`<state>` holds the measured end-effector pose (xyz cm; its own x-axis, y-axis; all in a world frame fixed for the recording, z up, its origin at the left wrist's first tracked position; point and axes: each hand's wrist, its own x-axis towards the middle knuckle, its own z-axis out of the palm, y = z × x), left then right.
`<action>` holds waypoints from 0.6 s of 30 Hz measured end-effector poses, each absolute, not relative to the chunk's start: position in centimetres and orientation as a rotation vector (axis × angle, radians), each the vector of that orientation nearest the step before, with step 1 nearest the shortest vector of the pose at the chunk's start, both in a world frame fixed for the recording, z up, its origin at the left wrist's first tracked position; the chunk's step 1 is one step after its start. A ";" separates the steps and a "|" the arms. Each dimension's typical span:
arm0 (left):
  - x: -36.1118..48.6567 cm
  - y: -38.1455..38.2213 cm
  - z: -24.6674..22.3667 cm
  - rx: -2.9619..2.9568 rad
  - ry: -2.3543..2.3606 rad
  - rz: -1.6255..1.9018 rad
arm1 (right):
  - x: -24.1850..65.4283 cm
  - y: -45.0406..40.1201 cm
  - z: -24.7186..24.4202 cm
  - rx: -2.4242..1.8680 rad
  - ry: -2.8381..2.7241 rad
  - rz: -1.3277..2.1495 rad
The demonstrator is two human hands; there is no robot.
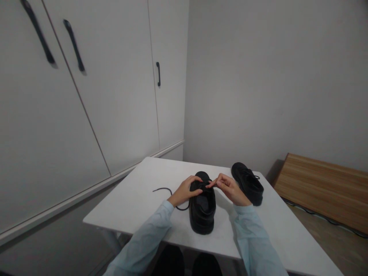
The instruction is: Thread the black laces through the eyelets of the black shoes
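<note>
A black lace-up shoe (pixel 202 216) stands on the white table with its toe pointing away from me and its heel toward me. My left hand (pixel 186 189) grips the shoe's left side, thumb and fingers around the lacing. At the right of the lacing, my right hand (pixel 225 186) has its fingers curled, with fingertips closed at the shoelace; the bit between them is mostly hidden. One loose end of the black shoelace (pixel 181 209) trails out to the left across the table, passing partly behind my left wrist.
A second black shoe (pixel 248 184), its lace tied, stands at the table's (pixel 138 191) back right. White cabinets (pixel 115 96) with dark handles rise on the left. A grey wall is behind, and a wooden board (pixel 322 188) lies to the right.
</note>
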<state>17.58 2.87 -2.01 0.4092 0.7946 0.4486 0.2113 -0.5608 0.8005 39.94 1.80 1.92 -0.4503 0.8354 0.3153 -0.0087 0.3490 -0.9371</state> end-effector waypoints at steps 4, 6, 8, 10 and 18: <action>17.5 2.9 -1.9 2.053 0.840 1.162 | 40.6 1.6 2.4 -0.705 -1.785 1.203; 17.5 2.8 -1.7 2.078 0.823 1.177 | 40.7 1.3 2.8 -0.667 -1.800 1.225; 17.5 2.7 -1.6 2.093 0.807 1.190 | 40.9 1.1 3.0 -0.643 -1.814 1.241; 17.4 2.6 -1.5 2.100 0.802 1.189 | 41.0 1.1 3.1 -0.641 -1.824 1.241; 17.4 2.9 -1.8 2.134 0.870 1.127 | 41.5 1.7 2.5 -0.576 -1.888 1.310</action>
